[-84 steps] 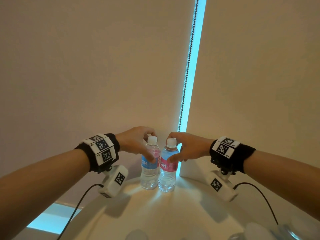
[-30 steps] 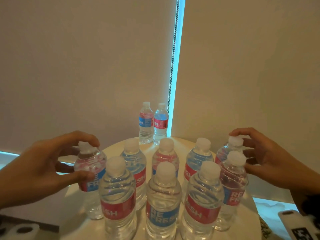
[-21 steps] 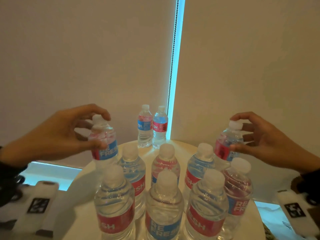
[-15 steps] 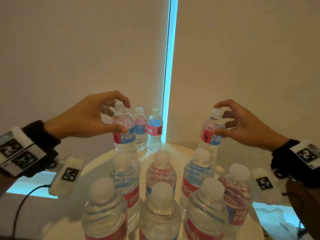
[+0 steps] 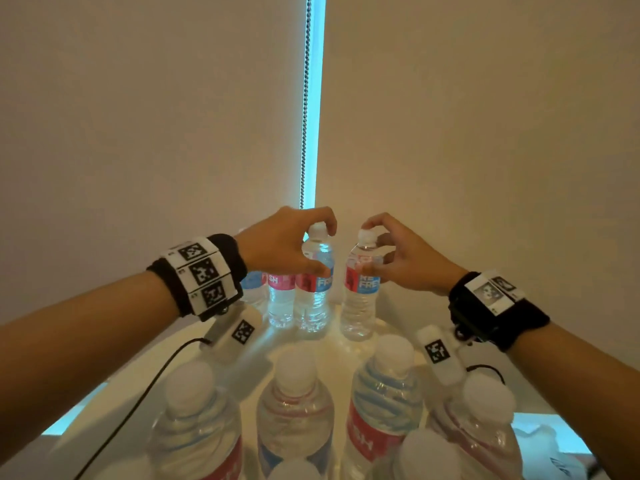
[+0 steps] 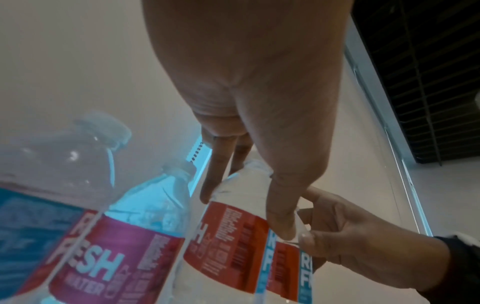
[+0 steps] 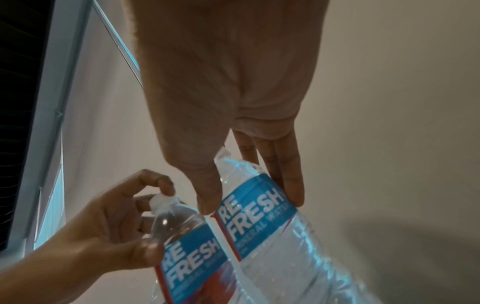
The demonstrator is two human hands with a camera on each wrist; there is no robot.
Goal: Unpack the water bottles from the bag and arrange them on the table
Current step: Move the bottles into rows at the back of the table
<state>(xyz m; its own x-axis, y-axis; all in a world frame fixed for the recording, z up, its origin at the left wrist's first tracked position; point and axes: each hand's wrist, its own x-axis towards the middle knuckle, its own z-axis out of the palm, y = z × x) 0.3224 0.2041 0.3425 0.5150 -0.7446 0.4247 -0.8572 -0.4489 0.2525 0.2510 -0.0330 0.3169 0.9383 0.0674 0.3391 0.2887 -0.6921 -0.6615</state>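
Left grip [image 5: 284,244] and right grip [image 5: 405,261] each pinching a full water bottle [image 5: 313,282], [image 5: 360,289] at back of counter [image 5: 332,344]; heavy, thin-walled, slick; best taken at shoulder

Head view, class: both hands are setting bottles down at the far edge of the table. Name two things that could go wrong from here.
1. The left hand lowers its bottle right beside the two standing bottles; a nudge could topple them.
2. Both forearms reach over the near bottles, and the wrist camera hangs just above their caps; pulling back low could knock one.
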